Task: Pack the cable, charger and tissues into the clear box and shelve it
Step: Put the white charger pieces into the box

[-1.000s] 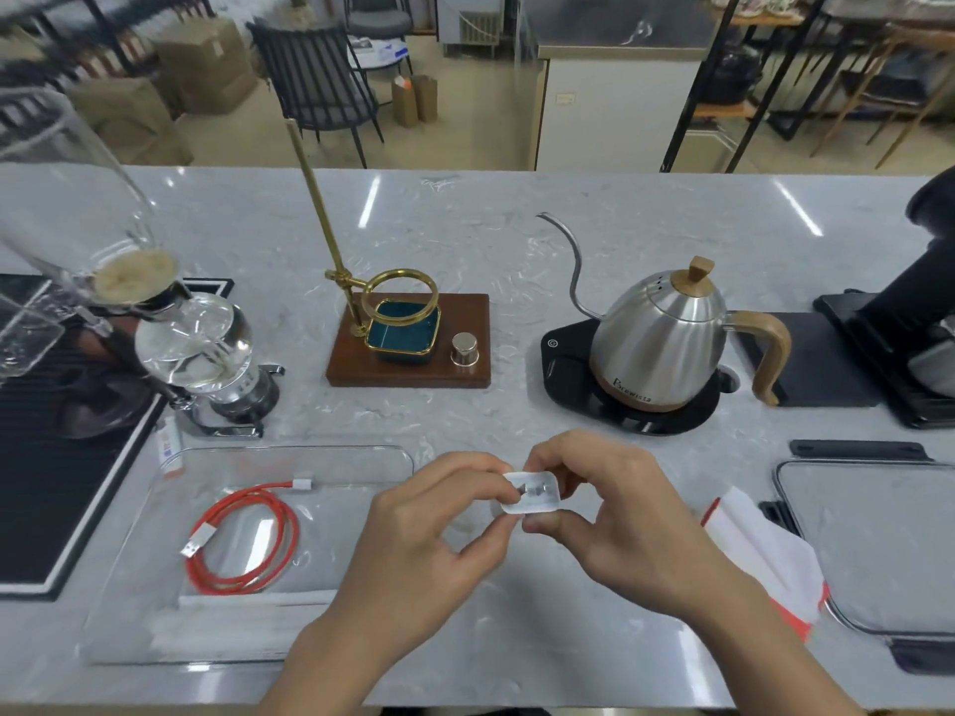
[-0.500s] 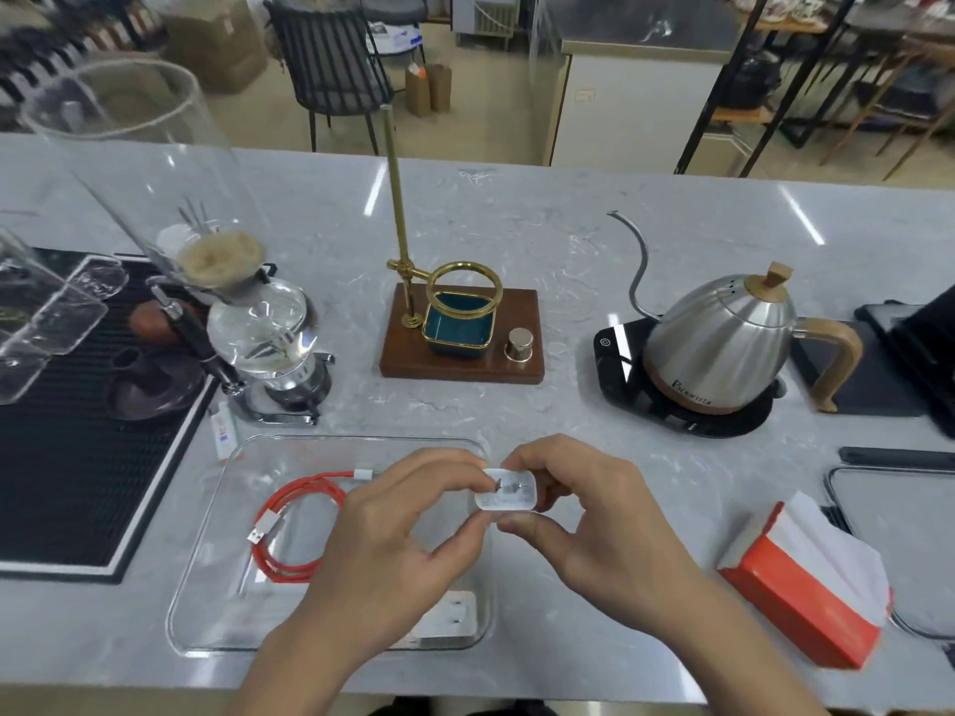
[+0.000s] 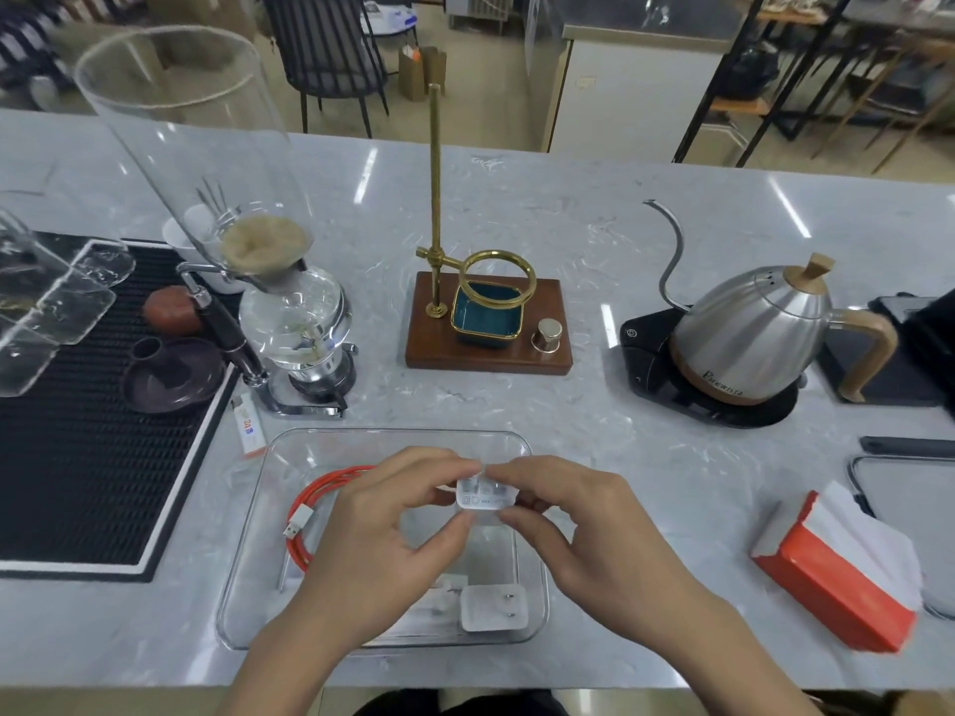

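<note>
White plastic marks the charger [image 3: 486, 494], which we hold above the clear box [image 3: 535, 534] with both hands. Our left hand [image 3: 385, 534] pinches its left end between thumb and fingertips; our right hand [image 3: 579, 529] pinches its right end the same way. The printed face of the charger points toward us.

The clear box rests on the table [image 3: 594, 421] at the middle of the near edge, open at the top. Inside it, the red cable [image 3: 305, 524] lies coiled against the left wall, with its metal plug end pointing toward the left wall. A second white plug block [image 3: 493, 607] with two prongs facing up lies in the near right corner of the box.

The tissues [image 3: 837, 571], in a red pack with white sheets showing, lie on the table near the near right corner, well apart from the box. A grey tray [image 3: 904, 503] sits just beyond them at the right edge.

Farther back on the table, a glass siphon brewer [image 3: 289, 312] stands to the left, beside a black ribbed mat [image 3: 77, 457]. A brass drip stand [image 3: 439, 209] on a wooden base occupies the middle. A steel gooseneck kettle [image 3: 754, 333] sits on a black base to the right. A small white sachet [image 3: 248, 423] lies between the mat and the box.
</note>
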`<control>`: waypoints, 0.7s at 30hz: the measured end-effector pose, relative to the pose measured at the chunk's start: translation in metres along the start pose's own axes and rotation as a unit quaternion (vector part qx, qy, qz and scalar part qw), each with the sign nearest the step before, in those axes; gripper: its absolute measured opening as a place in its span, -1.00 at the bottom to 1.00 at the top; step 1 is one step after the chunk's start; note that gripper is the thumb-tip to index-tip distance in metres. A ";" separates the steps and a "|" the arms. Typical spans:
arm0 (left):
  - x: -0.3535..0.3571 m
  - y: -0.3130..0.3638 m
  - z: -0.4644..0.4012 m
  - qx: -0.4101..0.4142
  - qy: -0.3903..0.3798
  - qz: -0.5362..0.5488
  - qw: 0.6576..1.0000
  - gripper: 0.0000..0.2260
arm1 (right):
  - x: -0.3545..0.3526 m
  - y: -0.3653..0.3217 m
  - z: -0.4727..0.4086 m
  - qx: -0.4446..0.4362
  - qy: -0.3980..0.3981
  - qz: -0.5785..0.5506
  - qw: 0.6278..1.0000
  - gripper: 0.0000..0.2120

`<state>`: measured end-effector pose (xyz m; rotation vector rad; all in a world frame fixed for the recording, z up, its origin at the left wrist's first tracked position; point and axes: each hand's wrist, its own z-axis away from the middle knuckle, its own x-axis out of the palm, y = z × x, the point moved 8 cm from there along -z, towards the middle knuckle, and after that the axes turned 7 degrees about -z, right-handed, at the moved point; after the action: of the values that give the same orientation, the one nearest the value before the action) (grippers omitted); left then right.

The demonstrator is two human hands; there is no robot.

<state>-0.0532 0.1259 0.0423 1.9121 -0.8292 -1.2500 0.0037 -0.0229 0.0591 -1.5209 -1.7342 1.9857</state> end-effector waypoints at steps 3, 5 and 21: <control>0.006 -0.010 0.003 -0.018 -0.026 0.020 0.999 -0.61 | 0.005 0.001 0.001 0.004 0.001 0.009 1.000 -0.75; 0.009 -0.016 0.004 -0.029 -0.039 0.032 0.998 -0.64 | 0.008 0.003 0.002 0.011 -0.002 0.020 1.000 -0.78; 0.053 -0.061 0.012 -0.091 -0.216 0.033 0.971 -0.75 | 0.045 0.032 -0.006 0.061 -0.182 0.238 0.952 -0.82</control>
<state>-0.0383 0.1143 -0.0371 1.4742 -0.9478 -1.6702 0.0014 -0.0019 0.0085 -1.7454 -1.3970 2.7012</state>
